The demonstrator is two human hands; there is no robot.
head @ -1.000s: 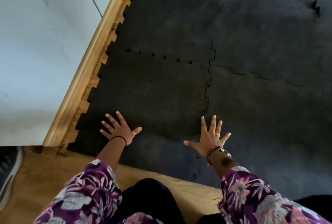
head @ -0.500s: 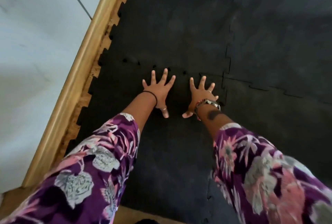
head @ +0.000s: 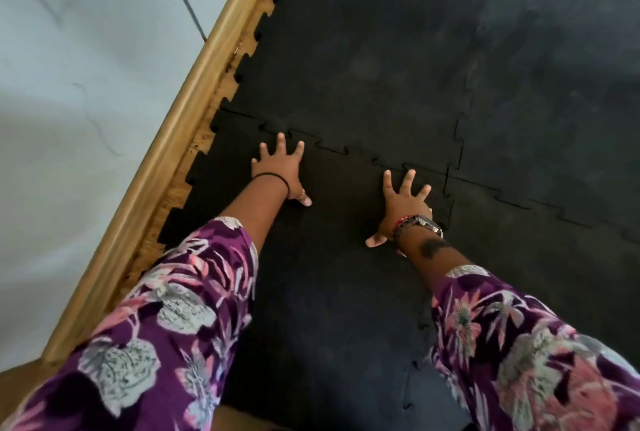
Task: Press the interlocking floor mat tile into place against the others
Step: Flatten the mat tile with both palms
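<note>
A black interlocking mat tile lies on the floor in front of me, its toothed far edge meeting the tile beyond and its right edge meeting another tile. My left hand lies flat on the near tile with fingers spread, fingertips just short of the far seam. My right hand also lies flat with fingers apart, close to the corner where the seams cross. Neither hand holds anything. Floral purple sleeves cover both forearms.
A wooden skirting strip runs diagonally along the left, against a pale wall. A thin band of wooden floor shows between the tiles' toothed left edge and the skirting. More black tiles fill the right.
Both hands have moved apart along the far seam: the left hand went left, the right hand went right towards the corner. The dark gaps seen earlier along that seam have closed.
</note>
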